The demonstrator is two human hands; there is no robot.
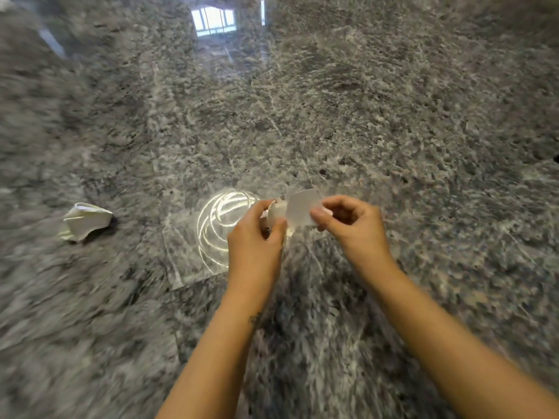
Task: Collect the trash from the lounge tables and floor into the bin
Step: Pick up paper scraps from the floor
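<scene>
Forearms (211,358) first, both bare, reaching in from the bottom edge and meeting about mid-frame. Left hand (257,237) with fingers curled, thumb and fingertips gripping a small crumpled white scrap (278,210). Right hand (351,225) just beside it, thumb and forefinger pinching the right edge of a flat pale slip (302,208), other fingers tucked in loosely. Slip and scrap touching between the two hands; can't tell whether one piece or two, bit blurry there. Both held up above the floor (393,116), not lying on it. Polished grey speckled stone with white veins, super glossy. Right behind the left hand, a bright swirl of ring-shaped light glare (216,225) bouncing off the surface. Off to the left, well apart from the hands, a crumpled white paper wad (86,220) sitting on the floor with a dark shadow at its right side. Further out, more of the same stone, smeared with motion blur toward the edges. Way at the far end, top centre, a window reflection (213,21) with bars, caught in the shine.
</scene>
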